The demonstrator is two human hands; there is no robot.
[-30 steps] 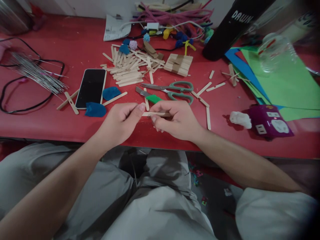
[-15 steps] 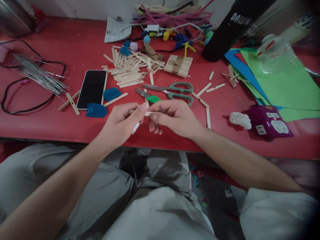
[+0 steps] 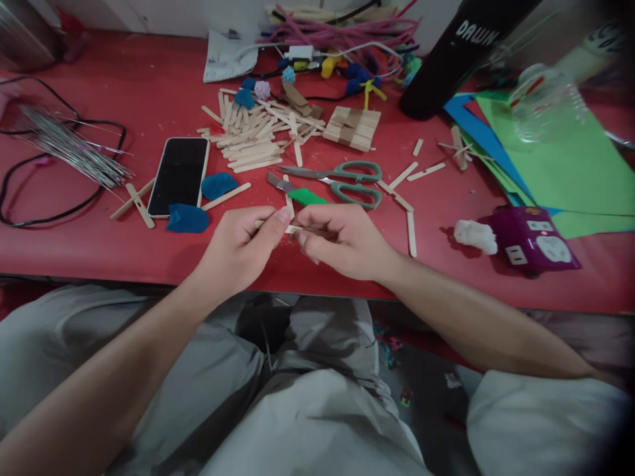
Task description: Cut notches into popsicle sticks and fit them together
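My left hand and my right hand meet at the near edge of the red table, both pinched on one wooden craft stick held level between them. Just beyond the fingers lie a green-handled cutter and green-handled scissors. A heap of loose craft sticks lies farther back, with a small panel of glued sticks to its right.
A black phone and two blue clay lumps lie left of my hands. Wire bundle far left. White clay lump, purple power strip, coloured paper sheets, black bottle on the right.
The stick was shifted a little leftwards into my left fingers, and my right fingers have re-gripped it nearer its middle. Both hands stay in the same spot.
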